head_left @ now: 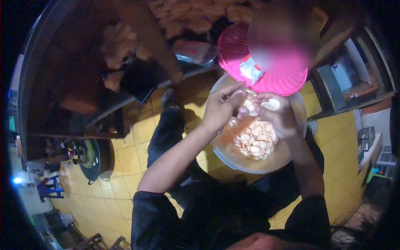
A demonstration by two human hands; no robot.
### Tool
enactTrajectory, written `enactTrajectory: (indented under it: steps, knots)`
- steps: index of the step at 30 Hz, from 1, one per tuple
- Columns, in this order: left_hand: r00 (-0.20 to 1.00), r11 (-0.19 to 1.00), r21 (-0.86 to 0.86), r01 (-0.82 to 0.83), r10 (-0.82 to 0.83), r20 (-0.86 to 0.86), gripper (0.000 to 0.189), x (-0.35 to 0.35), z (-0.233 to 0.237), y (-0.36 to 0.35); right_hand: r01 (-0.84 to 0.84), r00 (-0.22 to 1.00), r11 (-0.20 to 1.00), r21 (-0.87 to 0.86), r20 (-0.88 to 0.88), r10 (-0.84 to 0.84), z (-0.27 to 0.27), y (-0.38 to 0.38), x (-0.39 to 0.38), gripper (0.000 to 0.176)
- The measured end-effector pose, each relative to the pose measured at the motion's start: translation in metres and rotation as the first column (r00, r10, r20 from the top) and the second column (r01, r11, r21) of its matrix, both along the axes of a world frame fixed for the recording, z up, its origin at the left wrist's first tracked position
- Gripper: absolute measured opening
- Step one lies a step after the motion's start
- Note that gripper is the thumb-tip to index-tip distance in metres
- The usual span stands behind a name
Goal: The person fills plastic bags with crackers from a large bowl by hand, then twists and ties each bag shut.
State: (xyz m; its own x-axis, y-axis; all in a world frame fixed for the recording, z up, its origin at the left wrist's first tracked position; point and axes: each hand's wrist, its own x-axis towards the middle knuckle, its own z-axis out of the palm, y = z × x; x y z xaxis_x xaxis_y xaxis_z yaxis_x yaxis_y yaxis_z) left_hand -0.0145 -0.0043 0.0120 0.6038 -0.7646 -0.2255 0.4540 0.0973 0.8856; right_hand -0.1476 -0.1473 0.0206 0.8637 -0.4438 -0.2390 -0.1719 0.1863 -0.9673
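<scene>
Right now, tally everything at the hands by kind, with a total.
hands: 2, left hand and right hand
clear tub: 1
pink lid: 1
white packet: 1
crackers: too many to count
total: 5, crackers aside

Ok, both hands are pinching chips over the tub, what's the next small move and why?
Probably ease the pinched chips apart and let them drop. The left hand and right hand meet fingertip to fingertip right above the clear tub, which is heaped with chips, so loose pieces should land inside.
</scene>
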Motion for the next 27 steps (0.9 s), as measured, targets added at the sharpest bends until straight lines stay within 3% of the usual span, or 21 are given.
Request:
enactTrajectory:
  steps: [3, 7, 9, 10, 11, 12, 13, 14, 16, 17, 18, 19, 20, 22, 23, 25, 26, 27]
  knots:
    - [0.994, 0.999, 0.041, 0.003, 0.002, -0.107, 0.022, 0.003, 0.002, 0.002, 0.026, 1.000, 0.993, -0.117, 0.017, -0.024, -0.005, 0.001, 0.003, 0.041]
    - [0.996, 0.999, 0.034, -0.014, 0.017, -0.083, 0.018, 0.003, -0.004, 0.002, -0.049, 0.999, 0.988, -0.145, 0.010, 0.051, -0.008, 0.008, 0.007, 0.039]
    - [0.950, 0.992, 0.129, -0.004, -0.037, 0.311, 0.013, 0.002, -0.005, 0.002, -0.040, 0.998, 0.985, 0.168, -0.049, 0.049, -0.001, 0.018, 0.007, 0.032]
    - [0.951, 0.992, 0.128, -0.009, -0.031, 0.309, 0.013, 0.000, -0.009, 0.000, -0.045, 0.997, 0.985, 0.167, -0.052, 0.054, -0.006, 0.016, 0.007, 0.032]
    - [0.761, 0.994, 0.050, -0.093, 0.039, 0.647, 0.012, -0.002, -0.015, -0.002, -0.082, 0.997, 0.997, 0.014, -0.015, 0.082, -0.015, 0.011, 0.008, 0.030]
    - [0.456, 0.988, -0.051, -0.143, 0.111, 0.883, 0.010, -0.004, -0.014, -0.001, -0.113, 0.993, 0.984, -0.138, 0.015, 0.116, -0.021, 0.009, 0.009, 0.028]
    - [0.469, 0.995, 0.048, -0.091, 0.001, 0.883, 0.015, -0.008, -0.013, 0.001, -0.117, 0.993, 0.984, -0.138, 0.009, 0.120, -0.023, 0.007, 0.009, 0.028]
    - [0.475, 0.994, 0.050, -0.094, 0.001, 0.880, 0.015, -0.012, -0.011, 0.001, -0.104, 0.994, 0.979, -0.175, -0.003, 0.105, -0.024, 0.007, 0.009, 0.028]
    - [0.666, 0.985, 0.160, -0.063, -0.079, 0.742, 0.024, -0.020, -0.005, 0.001, -0.091, 0.996, 0.975, -0.205, -0.026, 0.088, -0.035, 0.004, 0.006, 0.028]
    - [0.648, 0.994, 0.103, -0.031, -0.058, 0.759, 0.038, -0.021, -0.006, 0.002, -0.015, 0.998, 0.844, -0.537, 0.041, 0.043, -0.047, -0.002, 0.003, 0.030]
    - [0.653, 0.994, 0.105, -0.030, -0.060, 0.755, 0.038, -0.020, -0.009, 0.003, 0.079, 0.992, 0.602, -0.795, 0.120, 0.028, -0.047, 0.000, 0.004, 0.032]
    - [0.591, 0.993, 0.108, 0.052, -0.118, 0.798, 0.041, -0.017, -0.014, 0.004, 0.025, 0.982, 0.819, -0.573, -0.139, -0.127, -0.035, 0.007, 0.007, 0.034]
    - [0.520, 0.984, 0.117, 0.131, -0.169, 0.837, 0.045, -0.015, -0.018, 0.005, 0.021, 0.982, 0.819, -0.573, -0.143, -0.125, -0.038, 0.007, 0.007, 0.034]
    - [0.499, 0.988, 0.118, 0.100, -0.153, 0.853, 0.047, -0.013, -0.014, 0.004, 0.003, 1.000, 0.883, -0.469, 0.020, 0.008, -0.045, 0.005, 0.008, 0.042]
    - [0.476, 0.991, 0.121, 0.065, -0.137, 0.869, 0.049, -0.013, -0.012, 0.004, -0.009, 1.000, 0.884, -0.468, 0.016, 0.019, -0.042, 0.005, 0.006, 0.042]
    - [0.502, 0.981, 0.184, 0.054, -0.186, 0.844, 0.050, -0.011, -0.011, 0.004, -0.097, 0.995, 0.995, 0.002, -0.035, 0.097, -0.034, 0.006, -0.001, 0.047]
    - [0.526, 0.968, 0.244, 0.058, -0.237, 0.817, 0.050, -0.012, -0.012, 0.004, -0.118, 0.992, 0.993, 0.005, -0.044, 0.118, -0.034, 0.003, -0.001, 0.047]
    - [0.536, 0.969, 0.244, 0.042, -0.228, 0.813, 0.050, -0.013, -0.015, 0.004, -0.191, 0.981, 0.975, 0.115, -0.015, 0.193, -0.033, -0.002, -0.002, 0.049]
